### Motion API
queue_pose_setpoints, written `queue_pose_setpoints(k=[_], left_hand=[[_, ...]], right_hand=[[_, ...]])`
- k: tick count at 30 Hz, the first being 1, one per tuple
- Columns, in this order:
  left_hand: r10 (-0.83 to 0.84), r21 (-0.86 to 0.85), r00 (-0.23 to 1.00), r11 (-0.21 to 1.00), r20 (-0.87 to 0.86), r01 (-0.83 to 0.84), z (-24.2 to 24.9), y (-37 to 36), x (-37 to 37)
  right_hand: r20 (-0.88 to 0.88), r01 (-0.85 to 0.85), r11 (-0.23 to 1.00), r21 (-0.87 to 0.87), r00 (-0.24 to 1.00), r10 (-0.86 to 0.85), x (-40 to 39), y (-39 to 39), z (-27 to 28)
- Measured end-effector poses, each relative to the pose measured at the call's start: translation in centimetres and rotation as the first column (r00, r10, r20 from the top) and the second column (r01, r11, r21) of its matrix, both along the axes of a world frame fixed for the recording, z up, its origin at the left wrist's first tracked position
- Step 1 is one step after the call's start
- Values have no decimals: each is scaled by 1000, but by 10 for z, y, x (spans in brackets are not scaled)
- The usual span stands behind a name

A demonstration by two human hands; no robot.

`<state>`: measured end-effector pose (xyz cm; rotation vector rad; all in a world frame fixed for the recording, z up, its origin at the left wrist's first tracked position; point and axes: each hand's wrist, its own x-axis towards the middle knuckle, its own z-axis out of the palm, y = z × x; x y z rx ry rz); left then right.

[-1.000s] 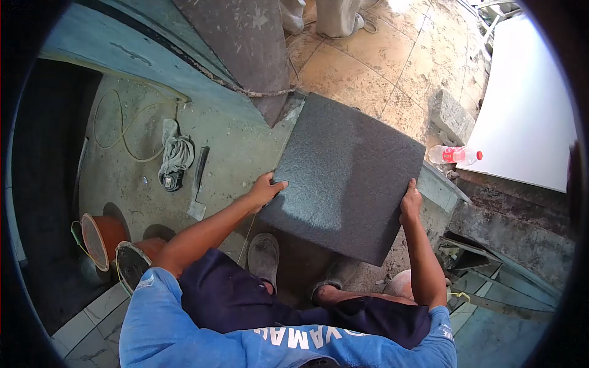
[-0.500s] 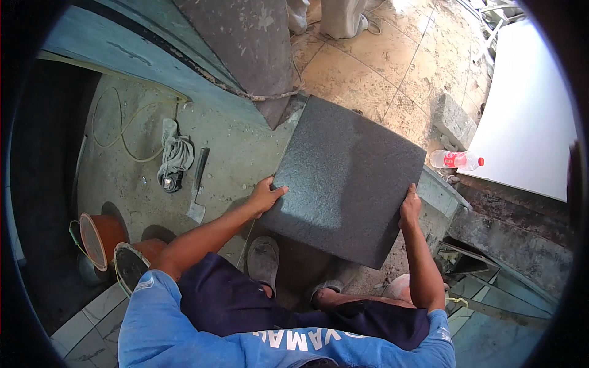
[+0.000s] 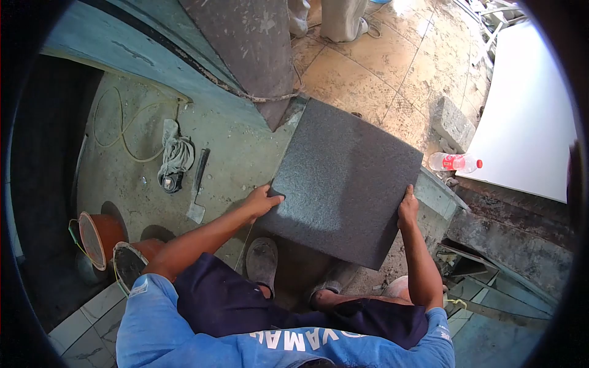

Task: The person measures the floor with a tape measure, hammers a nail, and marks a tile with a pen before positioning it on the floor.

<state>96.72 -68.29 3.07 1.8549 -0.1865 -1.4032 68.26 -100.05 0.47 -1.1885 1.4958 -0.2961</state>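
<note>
A large square dark grey tile (image 3: 343, 178) is held by its two side edges in front of my legs. My left hand (image 3: 262, 202) grips the left edge near the lower corner, thumb on the top face and fingers hidden underneath. On the opposite edge my right hand (image 3: 408, 207) is closed, its thumb pointing up along the side. The tile's far corner lies beside the foot of the grey post (image 3: 273, 76).
Left on the floor are a hammer-like tool (image 3: 198, 184), a bundled cord (image 3: 178, 156) and two buckets (image 3: 101, 239). A plastic bottle (image 3: 454, 162), a concrete block (image 3: 454, 122) and a white panel (image 3: 521, 116) stand right. Another person's legs (image 3: 342, 21) show at the top.
The tile has shifted very slightly to the left and down, and both hands have moved with it, still gripping its edges. A bit of blue has appeared at the top edge.
</note>
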Motion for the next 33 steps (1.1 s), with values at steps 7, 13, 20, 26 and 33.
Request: queue_pose_setpoints(k=[7,13,20,26,33], left_hand=[[-18,360,968,926,-250,111,18,38,-5],[183,454,839,887,-512,83,16,80,-25],[325,303,778,936,-538,-182,25,51,-71],[743,186,291,485,-603,-855,-10,23,-126],[813,250,229,412,-536,-876,-25,25,-124]], right_hand=[[-39,-8,1000,-27,999,7,-11,-8,-21],[-56,-8,999,-45,998,6,-9,0,-21],[-125,-35,982,-183,992,12,-4,11,-11],[-304,-95,973,-209,952,28,-6,7,-15],[-293,-63,982,-177,956,9,-10,20,-3]])
